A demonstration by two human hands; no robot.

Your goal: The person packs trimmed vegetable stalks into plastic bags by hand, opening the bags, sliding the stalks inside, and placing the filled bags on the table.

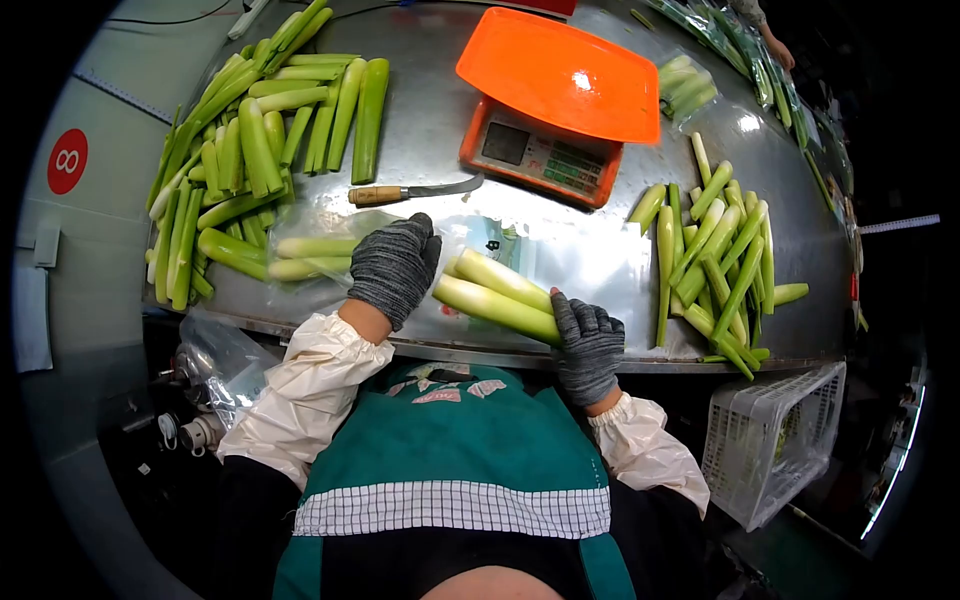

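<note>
My left hand (396, 268), in a grey knit glove, is closed on the open edge of a clear plastic bag (335, 222). Two pale green stalks (315, 258) lie inside that bag, to the left of the hand. My right hand (588, 345), gloved the same way, is wrapped round the green ends of a few cut stalks (500, 300). Their white ends point up and left, close to my left hand. Beyond the hands, a curved knife (415, 191) with a wooden handle lies on the metal table (420, 110).
An orange scale (545, 130) with a tray stands at the back. Stalks are piled at the left (235, 150) and right (720, 260). A bagged bundle (685, 88) lies beside the scale. A white crate (770, 440) stands below right. Another person's hand (778, 50) shows at the top right.
</note>
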